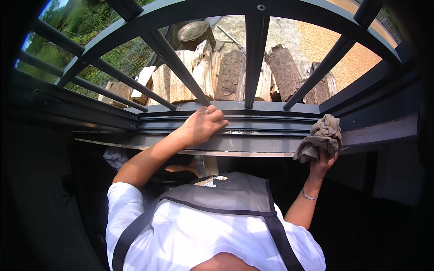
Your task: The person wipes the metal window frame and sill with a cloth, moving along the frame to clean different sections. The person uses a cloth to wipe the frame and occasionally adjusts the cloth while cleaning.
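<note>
My left hand (205,124) is over the metal window track (271,126), fingers curled, close to the foot of a dark window bar (183,71). Its fingertips are partly hidden, so I cannot tell whether they pinch anything. Whitish debris (241,132) lies in the track just right of those fingers. At the right end of the sill (257,144), a crumpled grey-brown cloth (323,135) is bunched up in my right hand (325,164). That hand holds it from below, and the cloth overlaps the track's right end.
Dark metal bars fan out beyond the track, joined by a curved crossbar (203,15). Outside stand split firewood logs (234,76) and a round stump (196,34). A pale cloth (116,158) lies in shadow below the sill, left of my forearm.
</note>
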